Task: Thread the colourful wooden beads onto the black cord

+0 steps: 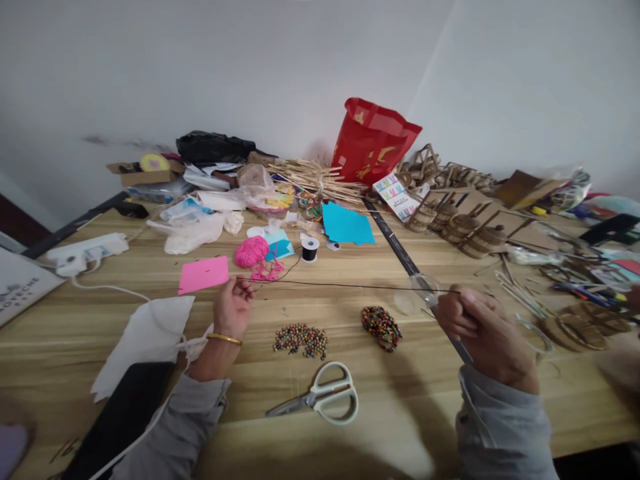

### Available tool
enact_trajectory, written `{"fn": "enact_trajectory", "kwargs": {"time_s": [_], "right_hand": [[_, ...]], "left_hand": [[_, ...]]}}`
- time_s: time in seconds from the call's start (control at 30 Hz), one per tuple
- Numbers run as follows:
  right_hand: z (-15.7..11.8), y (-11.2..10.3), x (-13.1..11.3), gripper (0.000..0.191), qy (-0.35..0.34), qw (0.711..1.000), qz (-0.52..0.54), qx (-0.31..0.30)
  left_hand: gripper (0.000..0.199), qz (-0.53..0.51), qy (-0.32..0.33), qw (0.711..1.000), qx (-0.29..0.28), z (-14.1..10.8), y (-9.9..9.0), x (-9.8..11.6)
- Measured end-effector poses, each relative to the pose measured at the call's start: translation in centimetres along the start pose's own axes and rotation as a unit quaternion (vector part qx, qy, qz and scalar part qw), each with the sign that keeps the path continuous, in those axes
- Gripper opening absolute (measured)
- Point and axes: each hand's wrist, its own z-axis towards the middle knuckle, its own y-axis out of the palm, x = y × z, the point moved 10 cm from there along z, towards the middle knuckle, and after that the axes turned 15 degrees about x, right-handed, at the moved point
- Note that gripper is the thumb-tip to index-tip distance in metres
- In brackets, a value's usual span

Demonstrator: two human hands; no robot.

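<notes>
A thin black cord (pixel 340 285) is stretched nearly level across the table between my two hands. My left hand (pixel 234 305), with a gold bangle at the wrist, pinches its left part. On the right, my right hand (pixel 480 327) is closed in a fist around the other end. From the left hand the cord curves back toward a spool of black cord (pixel 310 250). Below the stretched cord lie a patch of loose multicoloured beads (pixel 301 340) and a coiled bundle of strung beads (pixel 381 328). White-handled scissors (pixel 320 395) rest nearest me.
Pink yarn (pixel 251 251), a pink sheet (pixel 203 274) and blue sheets (pixel 347 223) lie beyond my hands. Small wooden buckets (pixel 480 240) stand at right. A red bag (pixel 375 143) is at the back. At left are a power strip (pixel 87 253) and a black phone (pixel 125 417).
</notes>
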Motion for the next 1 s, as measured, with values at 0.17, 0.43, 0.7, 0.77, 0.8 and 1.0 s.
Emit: {"fn": "enact_trajectory", "kwargs": {"time_s": [0.17, 0.43, 0.7, 0.77, 0.8, 1.0], "right_hand": [[0.9, 1.0, 1.2, 0.035, -0.008, 0.999, -0.047, -0.013], [3.8, 5.0, 3.6, 0.037, -0.017, 0.987, -0.146, -0.072], [2.2, 12.2, 6.1, 0.035, -0.141, 0.919, -0.313, -0.193], [1.3, 14.4, 8.1, 0.033, -0.156, 0.894, -0.343, -0.244], [1.0, 15.2, 9.1, 0.033, -0.157, 0.884, -0.355, -0.262], [0.5, 17.2, 10.3, 0.037, -0.149, 0.886, -0.324, -0.295]], "left_hand": [[0.011, 0.016, 0.010, 1.000, 0.017, 0.8, -1.0, 0.6], [0.023, 0.273, 0.097, 0.945, -0.153, -2.0, 1.8, -1.3], [0.022, 0.363, 0.249, 0.850, -0.290, -7.2, 4.7, -2.2], [0.030, 0.375, 0.208, 0.829, -0.359, -9.5, 5.3, -4.2], [0.033, 0.379, 0.188, 0.818, -0.388, -10.5, 5.4, -5.2], [0.024, 0.381, 0.182, 0.818, -0.390, -11.5, 5.2, -7.5]]}}
